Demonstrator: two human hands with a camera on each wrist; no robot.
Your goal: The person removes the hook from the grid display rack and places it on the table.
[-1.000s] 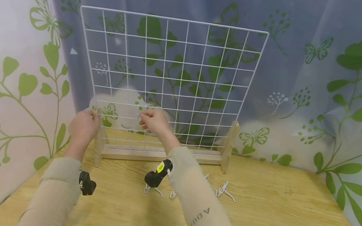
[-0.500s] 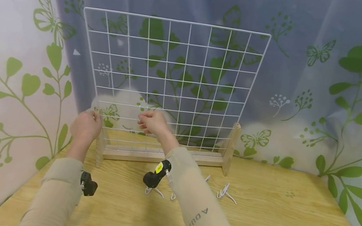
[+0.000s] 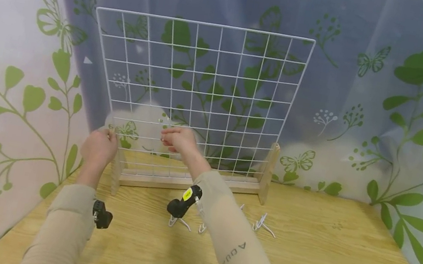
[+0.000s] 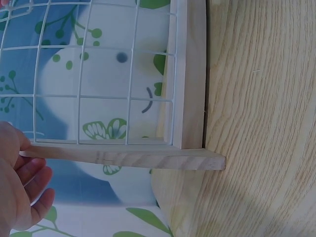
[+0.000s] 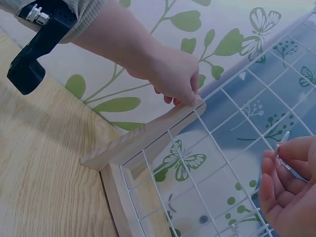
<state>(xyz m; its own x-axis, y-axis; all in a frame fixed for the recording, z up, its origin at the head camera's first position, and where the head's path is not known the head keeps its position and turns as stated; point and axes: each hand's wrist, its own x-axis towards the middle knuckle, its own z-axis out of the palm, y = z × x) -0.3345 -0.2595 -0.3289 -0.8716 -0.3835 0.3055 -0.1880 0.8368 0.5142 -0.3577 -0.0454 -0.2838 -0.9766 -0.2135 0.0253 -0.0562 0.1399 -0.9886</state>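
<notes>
My left hand (image 3: pixel 99 148) grips the top of the left wooden post (image 4: pixel 123 157) of a stand, thumb and fingertips pinching its end. That stand holds a white wire grid panel (image 3: pixel 204 74) upright. In front of the panel's lower left part, my right hand (image 3: pixel 180 140) pinches a small white wire hook (image 5: pixel 282 139) between thumb and forefinger. Much of this hook is hidden by the fingers; its end pokes up past them in the right wrist view. Its wire overlaps the grid bars at the top left corner of the left wrist view.
Several white hooks lie on the wooden table in front of the stand, among them one hook (image 3: pixel 262 224) at the right and one hook (image 3: pixel 179 223) below the right wrist's camera (image 3: pixel 184 201). A patterned curtain (image 3: pixel 350 104) hangs close behind the panel.
The right hand has shifted only slightly at the grid, its fingers turning a little around the hook. My left hand keeps its grip on the post.
</notes>
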